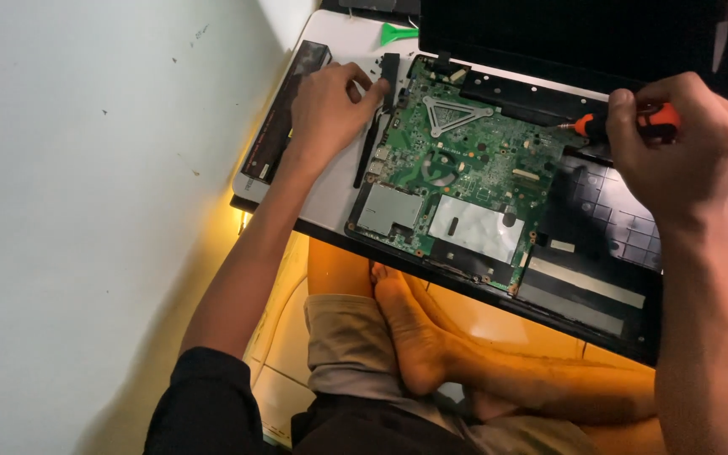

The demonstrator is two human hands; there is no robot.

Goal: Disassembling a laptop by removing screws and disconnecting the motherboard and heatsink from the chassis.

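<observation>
Wall (86, 211), pale and scuffed, fills the left side of the view. One white table (330, 181) stands against it, and the seated person's crossed legs and one bare foot (410, 333) show beneath its near edge. On the table lies one opened laptop base (587, 291), black, its cover off; its dark screen (566, 38) stands at the far edge. One green circuit board (457, 173) sits exposed in the left half of the base, carrying one triangular metal bracket (451, 114) near its far end and two silver shielded patches near its close end. One long black battery pack (284, 109) lies along the table's left edge, well apart from the board. One narrow black strip (370, 143) lies on the table just beside the board's left edge. One green plastic pry tool (398, 34) lies at the far edge of the table. The left hand (330, 105) rests knuckles-up, fingers curled, on the table at the board's far left corner, touching the black strip there. The right hand (684, 147) is closed around one screwdriver (625, 125) with an orange and black handle, its tip pointing left and meeting the board's right edge near the laptop hinge.
</observation>
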